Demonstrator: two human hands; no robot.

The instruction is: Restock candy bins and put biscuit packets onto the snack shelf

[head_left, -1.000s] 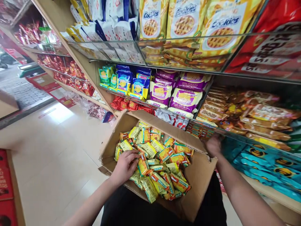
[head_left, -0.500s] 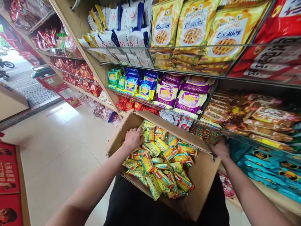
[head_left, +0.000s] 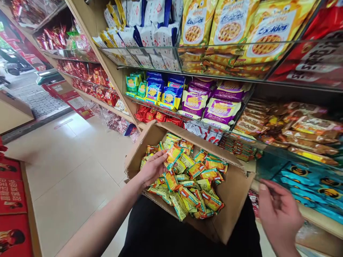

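Note:
My left hand (head_left: 155,167) is closed on a small yellow and orange snack packet (head_left: 173,156), pinched between thumb and fingers above the pile. Under it, a cardboard box (head_left: 233,200) rests tilted across my lap. Many loose wrapped snack packets (head_left: 187,200) of the same kind fill it. My right hand (head_left: 280,210) hangs in the air just right of the box, touching neither box nor shelf. Its fingers are loosely curled, the thumb stands apart from them, and I see nothing held.
Glass-fronted shelves hold yellow cookie bags (head_left: 230,30), purple soda biscuit packs (head_left: 221,109), brown wrapped bars (head_left: 313,130) and turquoise packs (head_left: 308,185). Small stacked packets (head_left: 237,149) lie behind the glass near the box. Red boxes (head_left: 13,192) stand at the left; tiled floor (head_left: 72,171) lies between.
My left hand has lifted a snack packet from the pile. My right hand has drawn back from the low shelf compartment, toward me and to the right.

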